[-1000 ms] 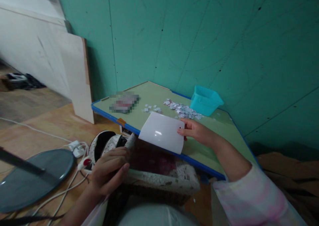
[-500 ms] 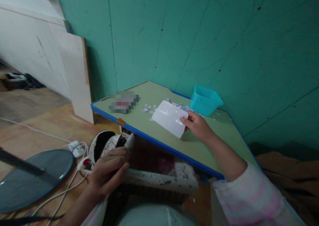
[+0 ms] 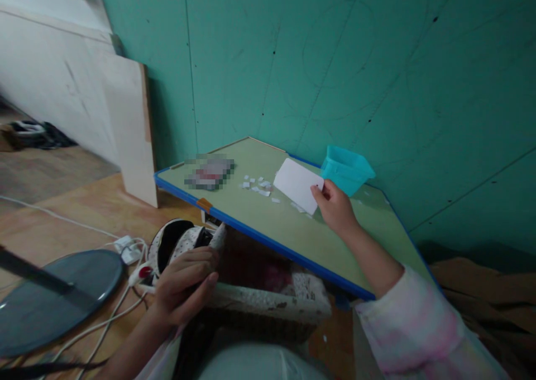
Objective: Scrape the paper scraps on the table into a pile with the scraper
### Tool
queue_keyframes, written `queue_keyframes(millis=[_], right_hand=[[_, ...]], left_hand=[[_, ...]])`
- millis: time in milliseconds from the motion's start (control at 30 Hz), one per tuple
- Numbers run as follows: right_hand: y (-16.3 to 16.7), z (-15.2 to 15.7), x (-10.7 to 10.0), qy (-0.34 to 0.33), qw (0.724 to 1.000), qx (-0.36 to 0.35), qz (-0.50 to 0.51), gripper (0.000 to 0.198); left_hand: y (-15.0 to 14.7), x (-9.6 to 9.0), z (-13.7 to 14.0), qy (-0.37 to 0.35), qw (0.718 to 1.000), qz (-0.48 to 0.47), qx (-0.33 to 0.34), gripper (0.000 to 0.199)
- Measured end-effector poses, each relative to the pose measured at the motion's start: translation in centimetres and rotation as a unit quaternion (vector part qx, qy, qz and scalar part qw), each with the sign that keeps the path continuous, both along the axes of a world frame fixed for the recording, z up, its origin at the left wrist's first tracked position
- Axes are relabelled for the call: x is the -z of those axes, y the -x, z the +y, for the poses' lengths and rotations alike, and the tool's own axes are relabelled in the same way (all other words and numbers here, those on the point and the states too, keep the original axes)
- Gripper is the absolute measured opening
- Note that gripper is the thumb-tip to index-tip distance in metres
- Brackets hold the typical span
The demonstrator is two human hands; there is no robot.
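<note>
My right hand [image 3: 337, 209] pinches the right corner of a white card [image 3: 296, 183] with rounded corners, held tilted over the pale green tabletop [image 3: 251, 151]. Small white paper pieces [image 3: 263, 191] lie scattered left of the card, and a few show just under its lower edge. Behind my fingers stands a turquoise plastic bin [image 3: 347, 167]. Lower down, my left hand [image 3: 186, 285] is closed over the left corner of a cloth-lined basket [image 3: 268, 302] below the table edge. The undersides of its fingers are hidden.
A blurred-out flat object [image 3: 209, 172] lies on the table's left part. Blue tape [image 3: 268, 243] lines the table edge. To the left are a round dark stand base [image 3: 62, 302], white cables [image 3: 113, 313] and a power strip [image 3: 128, 250]. A green wall [image 3: 314, 61] rises behind the table.
My right hand has moved the card slightly back and to the right and changed its tilt, so the glare is gone. More paper pieces show in front of it. My left hand stays put.
</note>
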State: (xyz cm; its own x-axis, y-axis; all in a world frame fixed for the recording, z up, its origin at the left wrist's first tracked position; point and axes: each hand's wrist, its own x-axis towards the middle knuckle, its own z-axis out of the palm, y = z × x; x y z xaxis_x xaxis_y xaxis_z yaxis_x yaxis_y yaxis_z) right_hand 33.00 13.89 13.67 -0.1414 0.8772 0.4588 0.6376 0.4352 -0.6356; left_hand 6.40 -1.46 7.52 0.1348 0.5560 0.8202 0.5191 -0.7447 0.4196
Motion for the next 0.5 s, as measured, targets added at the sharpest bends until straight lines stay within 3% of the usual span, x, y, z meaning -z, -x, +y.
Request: queue_keyframes(millis=[133,300,500], right_hand=[[0.36,0.44,0.45,0.028,0.999,-0.022,0.002,0.021],[0.27,0.09,-0.21,0.068,0.987,-0.065,0.128,0.022],[0.39,-0.42,-0.18,0.078,0.981,-0.081,0.161,0.022]], left_hand=[[0.15,0.07,0.04,0.018,0.999,-0.014,0.049,0.021],[0.21,0.30,0.11,0.036,0.993,-0.039,0.105,0.024],[-0.09,0.20,0.05,0.041,0.994,-0.030,0.093,0.024]])
